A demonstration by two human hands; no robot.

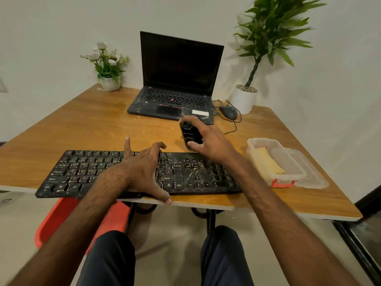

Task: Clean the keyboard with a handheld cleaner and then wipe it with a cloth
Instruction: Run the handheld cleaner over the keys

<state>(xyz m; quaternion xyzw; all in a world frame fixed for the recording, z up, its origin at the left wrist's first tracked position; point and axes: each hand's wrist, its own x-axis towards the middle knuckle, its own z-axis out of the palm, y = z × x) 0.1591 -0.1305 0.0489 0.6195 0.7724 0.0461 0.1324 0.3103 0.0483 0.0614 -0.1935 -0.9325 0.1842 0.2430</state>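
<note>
Our left hand (pixel 142 172) lies spread wide across the black keyboard (pixel 195 174). Just past it, our right hand (pixel 208 139) grips the black handheld cleaner (pixel 190 134). Right of that hand, a yellow cloth (pixel 268 162) lies in a clear box (pixel 296 174).

Matt black plastic keyboard (pixel 144 174) scuffed and dusty, glossy wood-grain table (pixel 82 124), clear plastic container (pixel 276 159), yellow cloth (pixel 268 162)
</note>
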